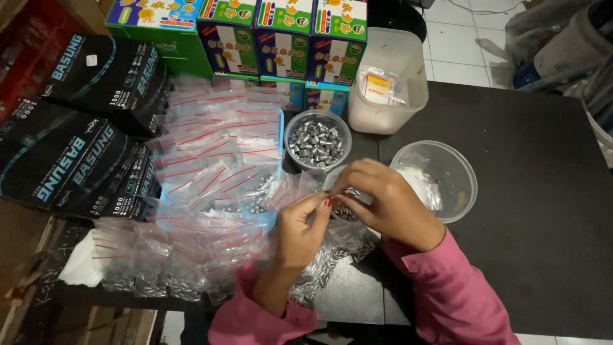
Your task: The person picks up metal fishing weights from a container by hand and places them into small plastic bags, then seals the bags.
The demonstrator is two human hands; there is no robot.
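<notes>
Free room: bare dark table (523,191) from 2 to 5 o'clock of hands; open approach. Obstacles: clear round bowl (447,167) at 2 o'clock, small bowl of metal pellets (317,139) at 12, lidless plastic tub (388,80) beyond it, bag pile (211,191) at 9–10, black boxes (76,128) far left, colourful cartons (281,38) along back edge.

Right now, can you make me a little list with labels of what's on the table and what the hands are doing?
left hand: pinches the top edge of a small clear bag
right hand: grips the same bag from the other side
bag contents: small silvery pellets
round bowl: full of silvery pellets, beyond the hands
clear tub: by the right hand, a few empty bags inside
bag pile: many red-striped zip bags, left of the hands
black cartons: stacked far left
table: dark
</notes>
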